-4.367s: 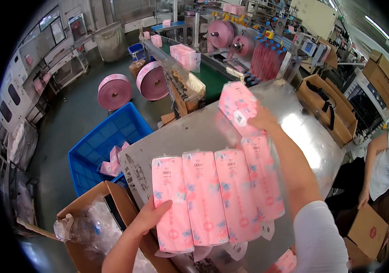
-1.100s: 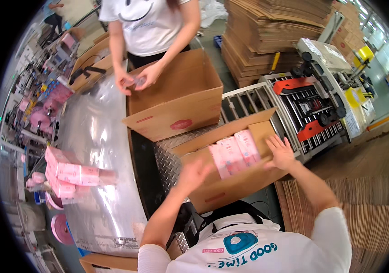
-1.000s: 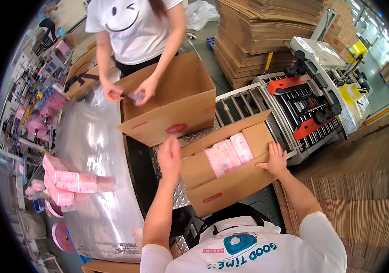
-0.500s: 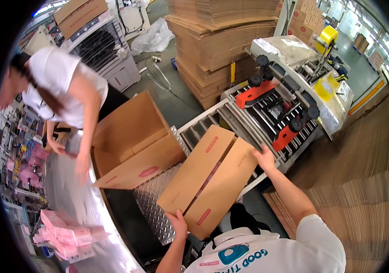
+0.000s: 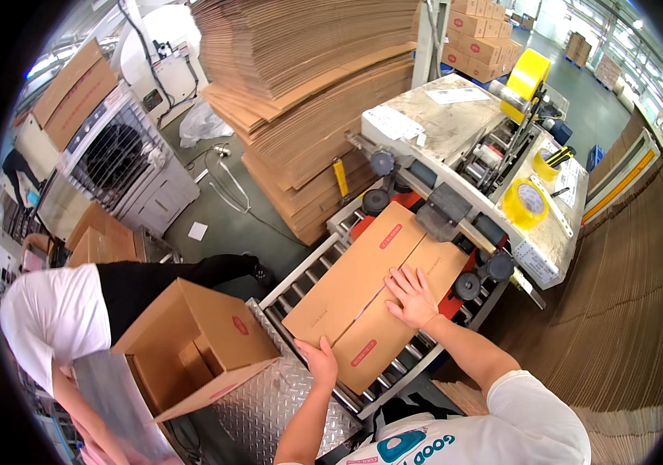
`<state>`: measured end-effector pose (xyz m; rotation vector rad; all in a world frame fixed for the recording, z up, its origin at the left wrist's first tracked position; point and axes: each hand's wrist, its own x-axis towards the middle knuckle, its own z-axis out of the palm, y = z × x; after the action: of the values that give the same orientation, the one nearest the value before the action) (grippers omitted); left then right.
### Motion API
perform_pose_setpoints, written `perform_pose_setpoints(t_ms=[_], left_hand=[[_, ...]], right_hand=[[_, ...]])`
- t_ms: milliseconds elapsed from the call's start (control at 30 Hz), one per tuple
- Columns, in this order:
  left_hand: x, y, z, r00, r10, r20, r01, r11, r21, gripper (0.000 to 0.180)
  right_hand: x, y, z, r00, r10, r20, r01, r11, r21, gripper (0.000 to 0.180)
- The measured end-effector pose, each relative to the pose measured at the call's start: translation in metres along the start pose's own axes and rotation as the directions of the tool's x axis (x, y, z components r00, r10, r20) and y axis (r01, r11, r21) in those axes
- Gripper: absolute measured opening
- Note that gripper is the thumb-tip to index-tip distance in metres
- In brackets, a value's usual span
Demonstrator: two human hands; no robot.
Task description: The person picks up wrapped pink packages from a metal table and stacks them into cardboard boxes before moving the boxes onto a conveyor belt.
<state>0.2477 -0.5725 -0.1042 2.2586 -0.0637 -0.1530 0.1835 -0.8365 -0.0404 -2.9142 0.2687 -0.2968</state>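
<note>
A brown cardboard box [image 5: 347,302], its top flaps folded down with a narrow seam between them, lies on the roller conveyor [image 5: 397,373]. Its far end is under the head of a carton sealing machine [image 5: 440,213]. My right hand [image 5: 413,298] rests flat on the top across the seam, fingers spread. At the box's near end, my left hand [image 5: 318,363] grips the edge, some of its fingers hidden. To the left, an open cardboard box [image 5: 227,329] stands tilted by the diamond-plate metal surface [image 5: 289,395], with a flap inside it.
A co-worker in a white shirt [image 5: 60,314] bends over the metal table [image 5: 115,387] at left. Stacks of flat cardboard rise behind [image 5: 300,101] and at right [image 5: 618,310]. Yellow tape rolls [image 5: 525,203] sit on the machine. An air cooler [image 5: 126,155] stands far left.
The closed box has moved from my hands onto the rollers and under the machine's head. My right hand has shifted from its far end onto its top. The co-worker has bent down lower.
</note>
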Motion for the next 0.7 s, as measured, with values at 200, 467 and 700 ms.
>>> perform_pose_setpoints(t_ms=[200,467,700], left_hand=[[0.022,0.031,0.038,0.995,0.053,0.080,-0.029,0.960,-0.279,0.071],[-0.038,-0.077,0.036,0.730,-0.095,0.677,0.041,0.995,0.095,0.050],[-0.091,-0.217,-0.031,0.523,-0.303,0.797,-0.282,0.821,0.497,0.057]], right_hand=[[0.017,0.070,-0.012,0.995,0.032,-0.100,-0.016,0.987,0.161,0.052],[-0.075,-0.005,-0.133,0.962,0.272,0.014,-0.176,0.581,0.795,0.029],[-0.227,-0.060,-0.402,0.835,-0.026,-0.550,0.256,0.902,0.347,0.012]])
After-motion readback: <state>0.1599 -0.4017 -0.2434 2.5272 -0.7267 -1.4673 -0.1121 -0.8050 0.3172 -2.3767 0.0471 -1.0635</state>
